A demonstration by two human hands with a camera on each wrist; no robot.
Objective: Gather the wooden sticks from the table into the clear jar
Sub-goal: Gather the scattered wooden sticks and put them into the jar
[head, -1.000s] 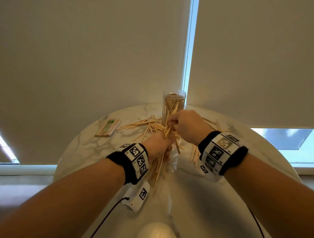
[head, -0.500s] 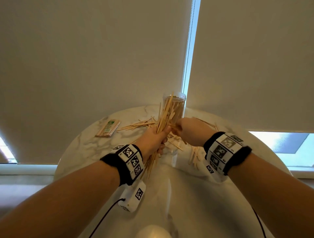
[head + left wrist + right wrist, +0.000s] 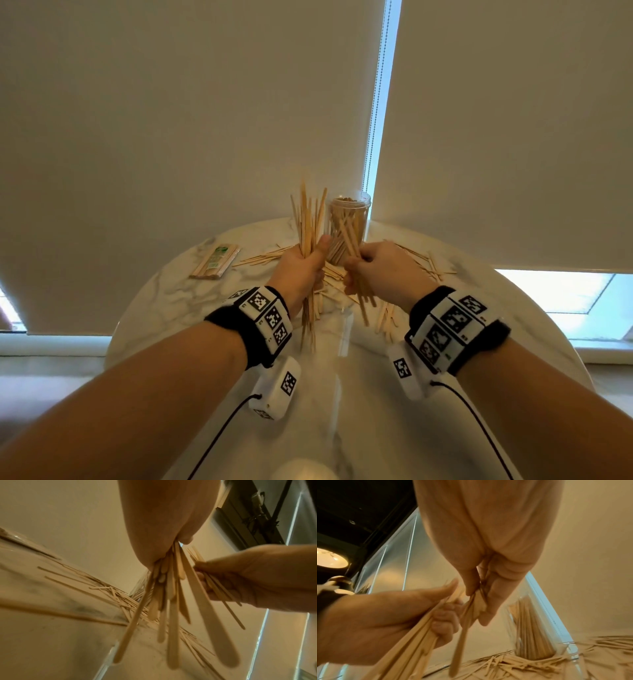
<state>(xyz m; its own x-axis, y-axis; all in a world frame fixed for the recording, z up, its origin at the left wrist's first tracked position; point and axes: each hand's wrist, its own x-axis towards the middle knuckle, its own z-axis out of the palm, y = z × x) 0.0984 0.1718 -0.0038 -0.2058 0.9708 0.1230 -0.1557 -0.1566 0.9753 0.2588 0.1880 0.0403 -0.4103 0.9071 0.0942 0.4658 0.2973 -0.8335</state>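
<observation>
Your left hand (image 3: 301, 265) and right hand (image 3: 380, 265) each grip upright pale wooden sticks (image 3: 308, 219), squared for the clear plastic jar (image 3: 349, 222) beyond.

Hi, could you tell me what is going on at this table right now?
A person is gathering wooden sticks into a clear jar. The left hand grips a big upright bundle beside the jar; the right hand holds a smaller bunch in front of it. The jar stands on the marble table, already partly filled. Many loose sticks lie scattered around it, and a packet lies off to the left.
</observation>
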